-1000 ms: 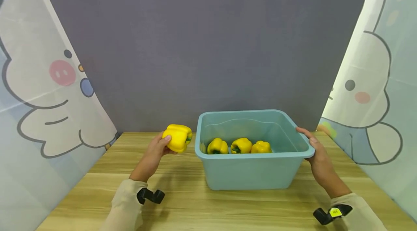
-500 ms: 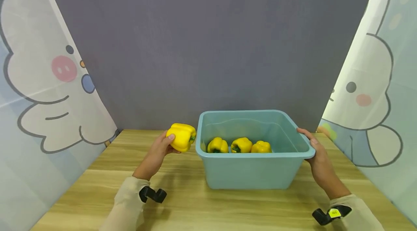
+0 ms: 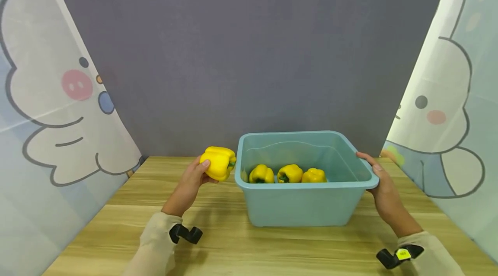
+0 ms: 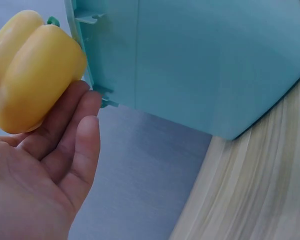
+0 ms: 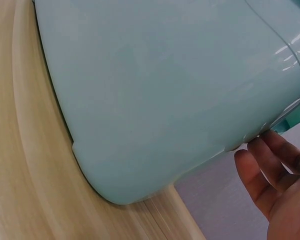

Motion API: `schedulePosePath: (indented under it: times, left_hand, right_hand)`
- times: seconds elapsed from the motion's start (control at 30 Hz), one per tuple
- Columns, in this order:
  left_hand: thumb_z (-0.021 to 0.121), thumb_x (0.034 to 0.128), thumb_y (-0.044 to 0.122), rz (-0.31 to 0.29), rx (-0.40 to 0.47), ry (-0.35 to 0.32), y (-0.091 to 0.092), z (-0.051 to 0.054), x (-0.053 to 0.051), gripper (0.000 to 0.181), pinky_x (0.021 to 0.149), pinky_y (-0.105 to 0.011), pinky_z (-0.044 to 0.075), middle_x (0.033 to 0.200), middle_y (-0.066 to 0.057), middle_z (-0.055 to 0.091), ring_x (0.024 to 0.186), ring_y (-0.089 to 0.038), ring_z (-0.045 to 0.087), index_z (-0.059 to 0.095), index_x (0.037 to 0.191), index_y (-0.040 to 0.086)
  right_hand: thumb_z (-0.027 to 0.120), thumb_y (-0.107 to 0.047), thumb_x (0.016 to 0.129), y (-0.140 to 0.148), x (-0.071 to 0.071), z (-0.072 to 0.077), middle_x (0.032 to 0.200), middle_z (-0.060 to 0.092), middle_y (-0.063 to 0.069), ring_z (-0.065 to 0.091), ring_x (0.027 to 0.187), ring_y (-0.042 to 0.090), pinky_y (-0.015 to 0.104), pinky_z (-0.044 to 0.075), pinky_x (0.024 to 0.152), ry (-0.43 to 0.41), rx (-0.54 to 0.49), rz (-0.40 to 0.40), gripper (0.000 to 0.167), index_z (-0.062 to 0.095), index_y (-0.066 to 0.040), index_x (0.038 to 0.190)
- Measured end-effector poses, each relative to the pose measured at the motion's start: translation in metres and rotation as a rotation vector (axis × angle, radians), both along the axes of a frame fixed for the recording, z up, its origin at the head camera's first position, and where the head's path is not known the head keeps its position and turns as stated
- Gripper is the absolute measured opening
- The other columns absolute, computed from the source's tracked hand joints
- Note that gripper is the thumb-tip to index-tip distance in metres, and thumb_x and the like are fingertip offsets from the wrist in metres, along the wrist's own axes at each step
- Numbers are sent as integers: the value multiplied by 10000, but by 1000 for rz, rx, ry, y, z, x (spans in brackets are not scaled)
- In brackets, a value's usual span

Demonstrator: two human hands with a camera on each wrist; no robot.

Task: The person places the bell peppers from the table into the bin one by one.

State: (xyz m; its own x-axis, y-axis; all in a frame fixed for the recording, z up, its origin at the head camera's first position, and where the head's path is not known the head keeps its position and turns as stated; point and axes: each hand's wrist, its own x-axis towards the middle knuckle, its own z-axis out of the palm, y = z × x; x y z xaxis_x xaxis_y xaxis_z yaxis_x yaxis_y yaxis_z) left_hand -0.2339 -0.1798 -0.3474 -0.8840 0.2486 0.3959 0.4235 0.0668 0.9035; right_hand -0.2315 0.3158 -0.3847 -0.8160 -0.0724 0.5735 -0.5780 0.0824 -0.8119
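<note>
My left hand (image 3: 192, 183) holds a yellow bell pepper (image 3: 218, 163) just outside the left rim of a blue-green plastic bin (image 3: 299, 207). The thumb lies across the near side of this pepper, and its green stem faces the bin. In the left wrist view the fingers support the pepper (image 4: 40, 70) from beneath, close to the bin's wall (image 4: 190, 60). My right hand (image 3: 383, 194) grips the bin's right rim, with its fingertips against the outer wall in the right wrist view. Inside the bin, 3 yellow bell peppers (image 3: 289, 174) lie in a row, their lower parts hidden by the front wall.
The bin stands on a wood-grain table (image 3: 218, 250). A grey backdrop (image 3: 249, 51) rises behind the table's far edge. Curtains with cartoon animals hang at the left (image 3: 46, 94) and right (image 3: 443, 116). Each sleeve carries a black wrist mount (image 3: 186, 233).
My left hand has carried the bell pepper a little to the right, closer to the bin's left rim. The right hand stays on the rim, and the peppers inside have not moved.
</note>
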Motion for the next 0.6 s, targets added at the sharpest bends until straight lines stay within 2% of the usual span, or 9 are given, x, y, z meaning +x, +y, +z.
schedulePosePath:
  times: [0.2,0.4,0.6]
  left_hand:
    - [426,1083,344,39,-8,40,4,8,3,446,817,-372,550,1138,-174,554,926,-254,634,481,1334,-21]
    - [459,1074,333,62,-5,76,16,22,2,432,844,-353,546,1128,-174,566,946,-267,630,495,1329,-15]
    - [504,1060,346,82,-89,84,24,37,-2,435,949,-410,488,1168,-164,553,1023,-302,578,501,1336,10]
  right_hand:
    - [196,-279,1108,1,1,1,1173,581,2,568,965,148,294,478,717,-10,-5,3,491,420,-76,1496]
    - [185,-273,1110,4,2,0,1218,571,6,564,984,138,283,480,725,4,1,4,497,413,-67,1501]
    - [190,-286,1111,1,1,-1,1228,563,-5,558,994,139,284,474,727,-6,-6,8,497,411,-82,1507]
